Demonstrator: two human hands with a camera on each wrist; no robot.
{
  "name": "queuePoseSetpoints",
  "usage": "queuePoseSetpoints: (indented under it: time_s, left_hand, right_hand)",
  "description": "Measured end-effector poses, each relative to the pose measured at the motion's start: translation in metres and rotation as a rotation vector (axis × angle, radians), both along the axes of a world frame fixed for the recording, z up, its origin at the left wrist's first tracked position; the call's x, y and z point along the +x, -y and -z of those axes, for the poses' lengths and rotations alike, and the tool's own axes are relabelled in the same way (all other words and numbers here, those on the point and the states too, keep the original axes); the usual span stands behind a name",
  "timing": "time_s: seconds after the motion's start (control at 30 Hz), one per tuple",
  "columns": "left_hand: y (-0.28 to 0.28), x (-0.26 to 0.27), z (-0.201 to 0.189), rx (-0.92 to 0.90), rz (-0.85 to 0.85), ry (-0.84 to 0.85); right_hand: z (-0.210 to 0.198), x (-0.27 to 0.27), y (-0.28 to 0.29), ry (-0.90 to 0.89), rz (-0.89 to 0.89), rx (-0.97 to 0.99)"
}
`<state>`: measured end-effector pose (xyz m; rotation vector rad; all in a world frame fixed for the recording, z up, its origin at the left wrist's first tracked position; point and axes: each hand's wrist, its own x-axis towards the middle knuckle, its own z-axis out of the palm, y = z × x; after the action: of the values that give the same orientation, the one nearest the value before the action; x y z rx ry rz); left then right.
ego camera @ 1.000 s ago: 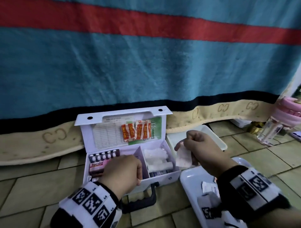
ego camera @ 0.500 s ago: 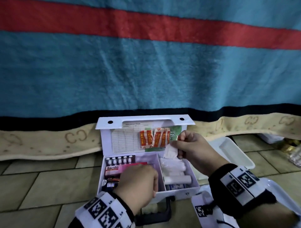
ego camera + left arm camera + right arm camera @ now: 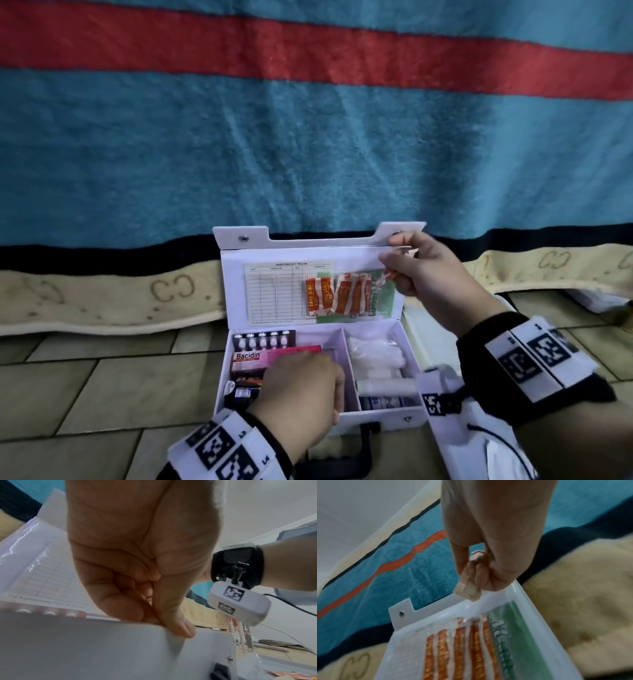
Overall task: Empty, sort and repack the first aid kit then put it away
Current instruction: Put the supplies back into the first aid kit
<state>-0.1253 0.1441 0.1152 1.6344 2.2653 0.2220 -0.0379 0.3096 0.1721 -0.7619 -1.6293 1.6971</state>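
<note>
The white first aid kit (image 3: pixel 383 417) stands open on the tiled floor, its lid (image 3: pixel 308 245) upright against a blanket. A clear pocket in the lid holds a checklist card, orange plaster strips (image 3: pixel 337 296) and a green leaflet. My right hand (image 3: pixel 394 270) pinches a small paper packet (image 3: pixel 467 592) at the pocket's top right edge. My left hand (image 3: pixel 301 387) grips the kit's front wall (image 3: pixel 85 649), thumb outside and fingers curled inside. The left compartment holds a Bacidin box (image 3: pixel 250 359) and a pill strip. White bandage rolls (image 3: pixel 373 356) fill the right compartment.
A white tray (image 3: pixel 455 442) lies on the floor by my right wrist, and a second tray (image 3: pixel 416 325) sits behind the kit's right side. The striped blue and red blanket (image 3: pixel 308 154) hangs behind. A black carry handle (image 3: pixel 356 455) juts from the kit's front.
My right hand carried the small packet from over the trays leftward and up to the top right of the lid pocket. My left hand stayed on the kit's front wall.
</note>
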Motion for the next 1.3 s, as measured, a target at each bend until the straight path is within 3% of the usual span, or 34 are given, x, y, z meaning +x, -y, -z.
queuePoseSetpoints:
  time_s: [0.23,0.37,0.5,0.6,0.73,0.83,1.0,1.13,1.3]
  left_hand:
    - [-0.001,0.001,0.000,0.000,0.002,0.002]
    - [-0.002,0.000,0.002,0.001,0.005,0.012]
    - [-0.002,-0.001,0.004,0.015,0.000,0.017]
    - [-0.002,-0.001,0.005,0.013,-0.005,0.033]
    - [-0.002,-0.002,0.005,0.010,-0.005,0.034]
    - [-0.002,-0.001,0.004,0.011,0.002,0.034]
    - [-0.002,0.000,0.002,0.001,0.008,0.016]
    - [-0.001,0.000,0.001,0.001,-0.014,0.016]
    - [0.000,0.001,-0.002,-0.004,-0.004,0.011]
  right_hand:
    - [-0.015,-0.003,-0.017,0.395,-0.018,0.507]
    - [-0.012,-0.004,-0.017,0.413,0.079,0.806]
    - [-0.009,-0.006,-0.019,0.671,-0.040,1.162]
    - [-0.011,-0.006,-0.022,0.805,-0.131,1.287]
    - [-0.009,-0.008,-0.020,0.896,-0.266,1.290]
    - [-0.010,-0.009,-0.015,0.972,-0.241,1.180]
    - [-0.020,-0.013,-0.014,0.977,-0.082,1.288]
    - [-0.015,-0.016,-0.013,1.063,-0.256,1.278]
    - [-0.021,-0.016,-0.013,1.025,-0.238,1.198]
